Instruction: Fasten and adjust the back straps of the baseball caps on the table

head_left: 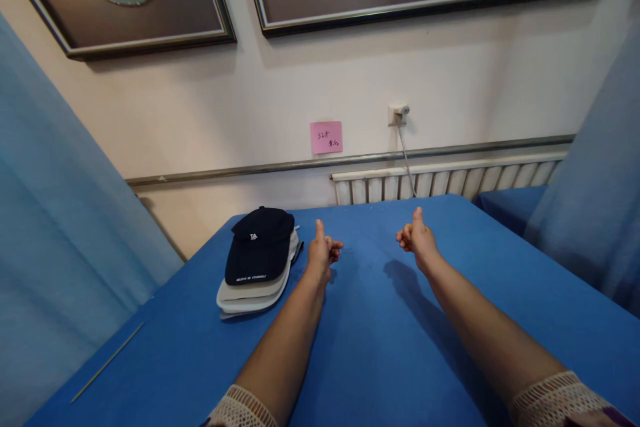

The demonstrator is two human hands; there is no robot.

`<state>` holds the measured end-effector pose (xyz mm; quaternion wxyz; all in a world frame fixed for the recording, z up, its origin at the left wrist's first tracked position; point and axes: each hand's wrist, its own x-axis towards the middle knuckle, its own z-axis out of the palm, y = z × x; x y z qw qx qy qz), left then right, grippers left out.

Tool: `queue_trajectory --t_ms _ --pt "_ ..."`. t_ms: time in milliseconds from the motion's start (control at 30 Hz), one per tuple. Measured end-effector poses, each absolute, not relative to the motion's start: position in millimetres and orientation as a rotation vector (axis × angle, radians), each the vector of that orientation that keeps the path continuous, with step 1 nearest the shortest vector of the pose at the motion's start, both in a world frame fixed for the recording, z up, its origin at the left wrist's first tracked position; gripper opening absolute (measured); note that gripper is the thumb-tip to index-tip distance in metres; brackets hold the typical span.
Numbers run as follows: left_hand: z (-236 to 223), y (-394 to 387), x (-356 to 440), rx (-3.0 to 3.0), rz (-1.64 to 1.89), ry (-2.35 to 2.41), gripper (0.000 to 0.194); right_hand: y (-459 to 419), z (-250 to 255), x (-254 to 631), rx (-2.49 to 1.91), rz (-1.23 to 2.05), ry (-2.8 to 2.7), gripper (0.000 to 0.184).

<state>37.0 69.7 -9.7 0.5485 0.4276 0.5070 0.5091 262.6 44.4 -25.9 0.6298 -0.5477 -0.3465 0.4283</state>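
Note:
Both of my hands are held out over the blue-covered table (370, 347), thumbs pointing up and fingers loosely bent inward. My left hand (323, 252) is empty, just right of a stack of caps. On top of that stack lies a dark navy baseball cap (257, 247) with white letters on its front and brim. Beneath it, the pale brims of white caps (250, 303) stick out toward me. Farther right, my right hand (417, 237) holds nothing and casts a shadow on the cloth. A gap of bare cloth separates the two hands.
A thin stick (107, 361) lies near the table's left edge. Blue curtains (60, 213) hang on both sides. Behind the table are a radiator (425, 183), a metal rail (280, 165), a plugged-in socket (398, 115) and a pink note (326, 137).

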Motion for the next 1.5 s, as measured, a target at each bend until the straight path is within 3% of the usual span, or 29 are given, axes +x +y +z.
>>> queue_trajectory --t_ms 167,400,533,700,833,1033,1267,1500 --pt "-21 60 28 1.069 1.223 1.247 0.06 33 -50 255 -1.263 1.074 -0.84 0.066" --pt "-27 21 -27 1.075 1.304 1.357 0.033 -3 -119 229 -1.311 1.229 -0.884 0.013" --pt "-23 -13 -67 0.772 1.431 1.363 0.036 0 -128 235 -1.194 1.295 -0.755 0.016" --pt "-10 -39 -95 0.604 1.641 1.36 0.021 10 -126 257 -1.166 1.263 -0.676 0.014" --pt "8 -34 -100 0.514 1.588 1.276 0.006 8 -128 263 -1.165 1.258 -0.695 0.012" --pt "23 -11 -93 0.39 1.387 1.144 0.021 8 -128 257 -1.201 1.23 -0.801 0.009" --pt "21 18 -78 0.728 1.546 1.323 0.021 11 -132 248 -1.226 1.187 -0.925 0.007" --pt "25 12 -56 1.266 1.476 1.319 0.036 21 -127 274 -1.239 0.941 -0.767 0.013"
